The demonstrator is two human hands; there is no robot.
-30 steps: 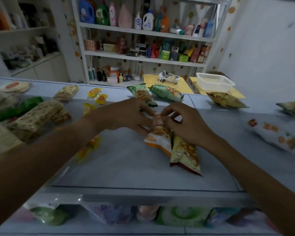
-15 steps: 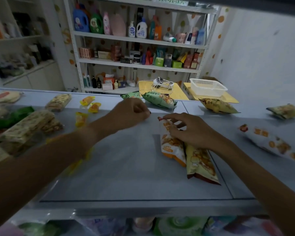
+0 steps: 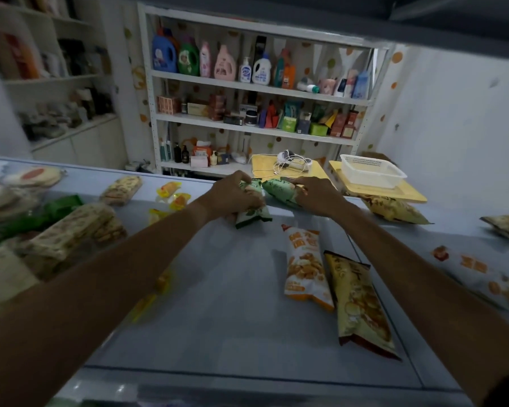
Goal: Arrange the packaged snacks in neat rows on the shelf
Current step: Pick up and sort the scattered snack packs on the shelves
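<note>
Green foil shows under both hands at the far edge of the pale grey table (image 3: 218, 304). The left hand (image 3: 232, 193) curls its fingers round a green snack packet (image 3: 252, 214), whose near end sticks out below the knuckles and rests on the table. The right hand (image 3: 318, 195) lies over a second green packet (image 3: 278, 190) just to the right of the first, fingers bent onto it; how firmly it grips cannot be told. Both forearms reach from the near corners toward the middle.

Nearer, right of centre, an orange-and-white snack bag (image 3: 304, 268) and a yellow-brown snack bag (image 3: 362, 304) lie side by side, touching along their long edges, untouched by either hand. Further right lie a white bag with orange print (image 3: 482, 274) and, at the far edge, another yellow bag (image 3: 394, 208). On the left sit blurred wrapped biscuit packs (image 3: 77, 233) and small yellow sachets (image 3: 175, 195). Beyond the table stands a white shelf unit (image 3: 259, 86) with bottles and boxes, and a white basket (image 3: 370, 171).
</note>
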